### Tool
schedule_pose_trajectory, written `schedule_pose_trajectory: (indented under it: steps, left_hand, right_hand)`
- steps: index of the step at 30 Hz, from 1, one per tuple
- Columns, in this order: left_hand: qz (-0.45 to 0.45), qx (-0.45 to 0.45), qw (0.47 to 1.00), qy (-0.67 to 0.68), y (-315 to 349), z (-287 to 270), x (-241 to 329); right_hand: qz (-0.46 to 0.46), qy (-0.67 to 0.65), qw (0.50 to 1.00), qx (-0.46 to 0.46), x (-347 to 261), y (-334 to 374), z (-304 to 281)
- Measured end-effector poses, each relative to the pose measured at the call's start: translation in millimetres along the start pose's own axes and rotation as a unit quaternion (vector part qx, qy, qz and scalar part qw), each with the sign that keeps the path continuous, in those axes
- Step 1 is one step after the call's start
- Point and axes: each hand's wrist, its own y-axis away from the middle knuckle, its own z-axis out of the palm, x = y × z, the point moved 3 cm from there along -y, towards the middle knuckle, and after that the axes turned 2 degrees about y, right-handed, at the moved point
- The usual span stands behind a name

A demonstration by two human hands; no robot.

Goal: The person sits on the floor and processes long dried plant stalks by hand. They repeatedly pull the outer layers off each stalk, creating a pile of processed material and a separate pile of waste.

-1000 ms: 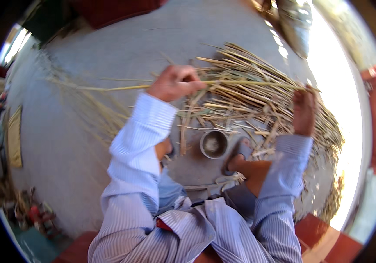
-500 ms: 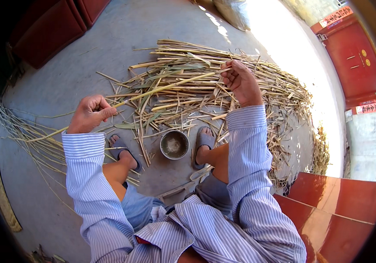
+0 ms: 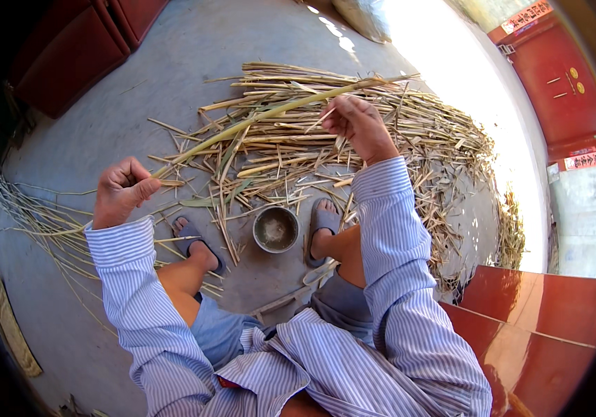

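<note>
A long yellow-green reed stalk (image 3: 263, 115) slants up and to the right, with a frayed brownish far end. My left hand (image 3: 124, 191) pinches its lower end between thumb and fingers. Just below the upper part of the stalk, my right hand (image 3: 360, 126) is closed on a thin pale strip (image 3: 318, 121), apparently a piece of sheath. Whether that hand also touches the stalk cannot be told. Beneath both lies a broad heap of dry reed stalks (image 3: 437, 142) with loose leaves and broken bits.
A round metal bowl (image 3: 256, 235) stands on the floor between my sandalled feet. Thin stripped stalks (image 3: 41, 226) lie spread at the left. Dark red furniture (image 3: 68, 59) is at the upper left, a pale sack (image 3: 367, 17) at the top, and a glossy red surface (image 3: 541, 313) at the lower right.
My left hand has shifted left and slightly down, the right one left and down. The stalk now rises past the right hand, showing its frayed end.
</note>
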Motion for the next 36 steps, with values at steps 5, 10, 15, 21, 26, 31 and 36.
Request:
schedule_pose_trajectory:
  steps: [5,10,15,21,26,31,36]
  left_hand:
    - [-0.006,-0.007,0.999,-0.048,-12,25,8]
    - [0.049,-0.013,0.987,-0.15,-23,36,-18]
    - [0.214,0.112,0.899,-0.365,-38,35,-11]
    - [0.319,0.155,0.832,-0.427,-43,40,7]
    - [0.339,0.137,0.829,-0.424,-42,51,13]
    - [0.345,0.15,0.763,-0.525,-33,57,24]
    - [0.343,0.144,0.771,-0.517,-27,55,30]
  right_hand:
    - [0.039,0.496,0.866,0.041,4,7,38]
    - [-0.119,-0.083,0.988,0.06,-12,7,33]
    - [0.065,-0.057,0.968,0.235,30,7,13]
    - [0.138,-0.11,0.967,0.186,65,3,-11]
    - [0.172,-0.143,0.963,0.152,75,16,-19]
    - [0.256,-0.17,0.939,0.157,96,19,-12]
    - [0.333,-0.209,0.908,0.149,127,19,-16]
